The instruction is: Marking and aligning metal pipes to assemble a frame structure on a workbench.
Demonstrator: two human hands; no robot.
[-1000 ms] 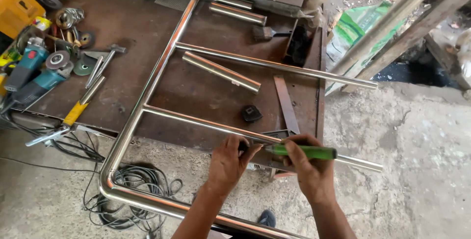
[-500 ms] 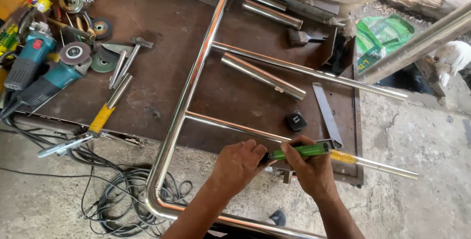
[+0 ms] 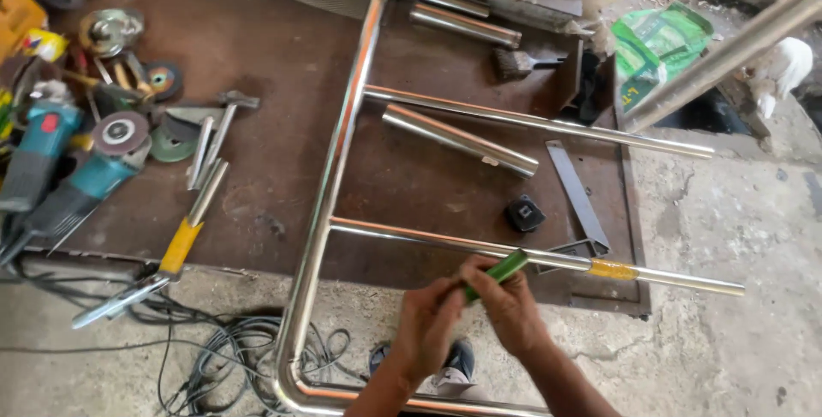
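Observation:
My left hand (image 3: 428,324) and my right hand (image 3: 512,307) are closed together around a green-handled tool (image 3: 498,271). Its free end tilts up to the right, just in front of the lower crossbar tube (image 3: 411,237). That tube belongs to a shiny stainless-steel frame (image 3: 336,160) lying on the brown metal table (image 3: 282,66) and overhanging its near edge. A yellow patch (image 3: 612,269) shows on the crossbar to the right of my hands. The tool's tip is hidden inside my hands.
A loose short tube (image 3: 458,139), a small black block (image 3: 524,212) and a flat steel bar (image 3: 575,190) lie between the crossbars. At the left are angle grinders (image 3: 81,181), a hammer (image 3: 224,117), a yellow-handled electrode holder (image 3: 175,250), and cables (image 3: 214,353) on the concrete floor.
The green tool lay along the crossbar under my right hand. Now it is lifted and tilted, and my left hand has come off the tube onto it. The view has shifted.

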